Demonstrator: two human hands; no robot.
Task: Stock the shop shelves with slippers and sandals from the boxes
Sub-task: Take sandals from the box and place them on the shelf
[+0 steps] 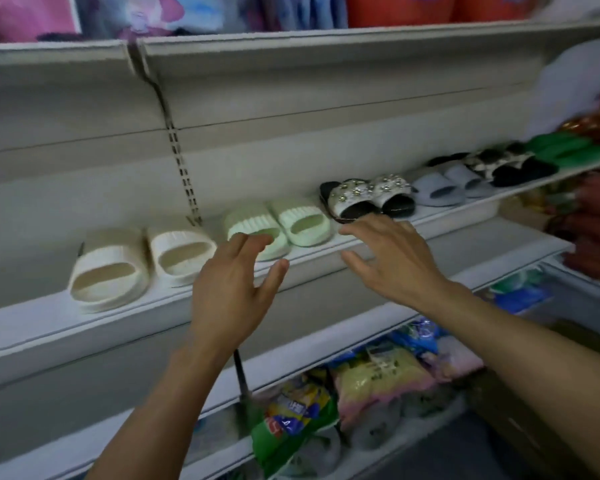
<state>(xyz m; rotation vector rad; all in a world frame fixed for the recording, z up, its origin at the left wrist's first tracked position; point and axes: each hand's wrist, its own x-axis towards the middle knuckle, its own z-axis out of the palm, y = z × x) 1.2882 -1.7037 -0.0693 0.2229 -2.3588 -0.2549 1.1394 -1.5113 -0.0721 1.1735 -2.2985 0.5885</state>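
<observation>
The long white shelf [32,327] in front of me carries a row of slides: a cream pair [139,265], a pale green pair [278,225], beaded black sandals [368,199], then grey-blue [444,188] ones further right. My left hand [229,289] and right hand [392,258] hover at its front edge, fingers spread and loose, holding nothing.

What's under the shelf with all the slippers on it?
Under the slipper shelf sits a lower shelf holding colourful plastic packets. What the packets contain is too blurry to tell.
</observation>
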